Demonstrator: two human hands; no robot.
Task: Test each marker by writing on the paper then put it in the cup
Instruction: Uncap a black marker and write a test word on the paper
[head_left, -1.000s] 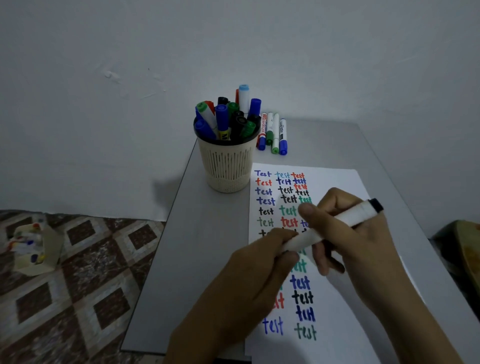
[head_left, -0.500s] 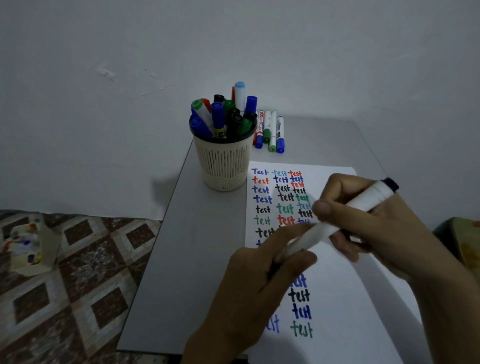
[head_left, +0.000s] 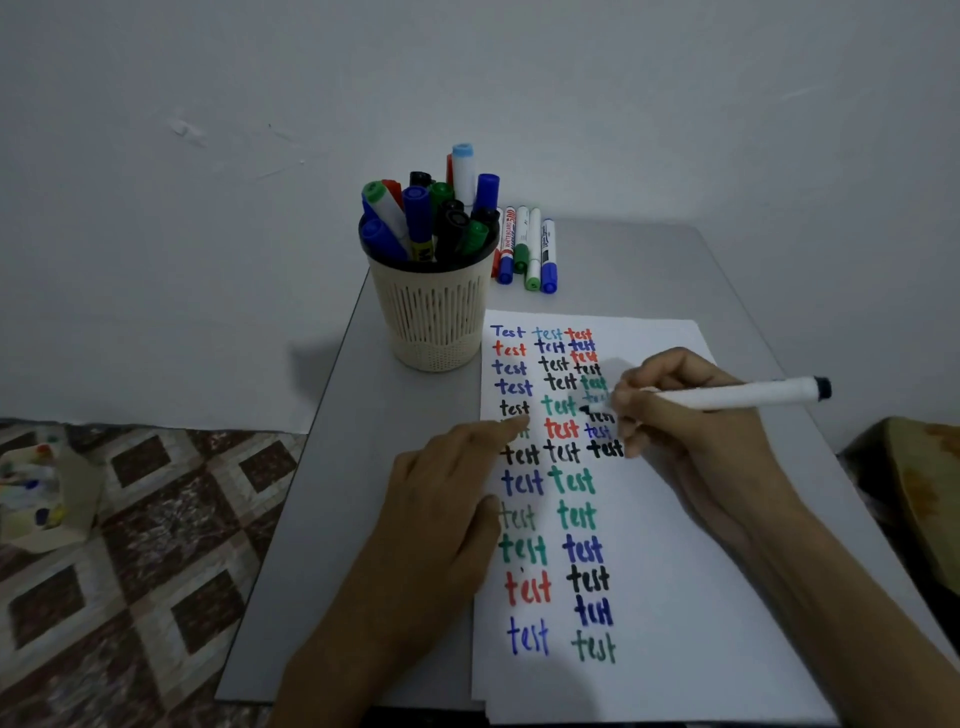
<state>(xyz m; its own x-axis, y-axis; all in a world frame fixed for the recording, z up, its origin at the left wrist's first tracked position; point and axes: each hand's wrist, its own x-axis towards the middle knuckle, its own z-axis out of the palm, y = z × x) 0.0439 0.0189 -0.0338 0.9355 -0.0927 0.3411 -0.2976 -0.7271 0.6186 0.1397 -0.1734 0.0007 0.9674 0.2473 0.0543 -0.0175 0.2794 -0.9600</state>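
Your marker (head_left: 737, 396) now has its tip down on the paper (head_left: 675, 597), in the third column of "test" words; half a second ago both hands held it above the sheet. Your right hand (head_left: 691, 431) grips it like a pen. Your left hand (head_left: 441, 499) has let go and lies flat on the paper's left edge. The cup (head_left: 434, 322), full of markers, stands beyond.

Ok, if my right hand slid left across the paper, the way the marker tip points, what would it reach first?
Probably the left hand, whose index fingertip presses the paper roughly in line with the marker your right hand grips. Only written words lie between.
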